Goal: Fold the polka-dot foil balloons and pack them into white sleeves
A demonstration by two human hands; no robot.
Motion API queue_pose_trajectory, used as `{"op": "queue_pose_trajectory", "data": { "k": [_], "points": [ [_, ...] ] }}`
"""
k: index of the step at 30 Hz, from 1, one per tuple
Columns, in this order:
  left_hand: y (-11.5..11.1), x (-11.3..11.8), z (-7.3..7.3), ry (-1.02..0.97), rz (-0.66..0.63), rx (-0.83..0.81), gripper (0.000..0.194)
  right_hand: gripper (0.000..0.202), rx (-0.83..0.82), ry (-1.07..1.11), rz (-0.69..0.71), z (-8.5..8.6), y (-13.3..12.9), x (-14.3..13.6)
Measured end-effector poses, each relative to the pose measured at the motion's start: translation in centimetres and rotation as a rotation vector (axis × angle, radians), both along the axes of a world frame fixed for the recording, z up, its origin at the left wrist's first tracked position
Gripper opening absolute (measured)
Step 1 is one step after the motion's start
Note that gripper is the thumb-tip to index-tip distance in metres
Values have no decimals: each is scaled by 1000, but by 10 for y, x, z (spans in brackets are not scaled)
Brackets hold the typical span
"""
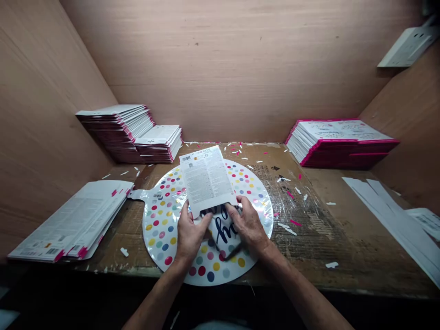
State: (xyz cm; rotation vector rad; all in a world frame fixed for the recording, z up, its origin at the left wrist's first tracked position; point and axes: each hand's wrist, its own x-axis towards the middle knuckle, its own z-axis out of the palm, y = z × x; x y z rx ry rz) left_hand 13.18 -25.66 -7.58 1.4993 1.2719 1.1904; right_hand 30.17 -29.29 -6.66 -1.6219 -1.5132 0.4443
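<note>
Left hand (190, 231), right hand (250, 225) grasping packet (208, 181) plus lettered sheet (225, 231) at packet's 6 o'clock. Probably mid-insertion; next wants square alignment, steady push toward 12.

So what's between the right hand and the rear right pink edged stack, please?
The head view shows a dotted white disc, brown cardboard, pink and white scraps.

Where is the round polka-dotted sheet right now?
In the head view, the round polka-dotted sheet lies near the centre on the cardboard-covered table, beneath the left hand, right hand and white printed card, its tab pointing left.
</note>
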Motion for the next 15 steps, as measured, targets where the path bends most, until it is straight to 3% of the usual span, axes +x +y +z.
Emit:
{"op": "queue_pose_trajectory", "data": {
  "k": [3, 5, 8, 11, 13, 15],
  "points": [
    [-1, 5, 2, -256, 152, -148, 59, 84, 228, -299, 140, -7, -32, -9],
    [-7, 4, 8, -299, 145, -173, 58, 73, 375, -514, 225, -12, -53, -13],
    [-20, -2, 19, -389, -66, -239, 60, 50, 545, -635, 260, -16, -70, -13],
    [-25, -6, 23, -645, -321, -385, 82, 44, 616, -563, 328, -11, -68, -8],
    [-21, -5, 18, -779, -425, -483, 98, 41, 631, -536, 384, -7, -65, -6],
    [-15, -1, 7, -832, -501, -559, 101, 39, 635, -544, 398, -6, -62, -7]
  ]
}}
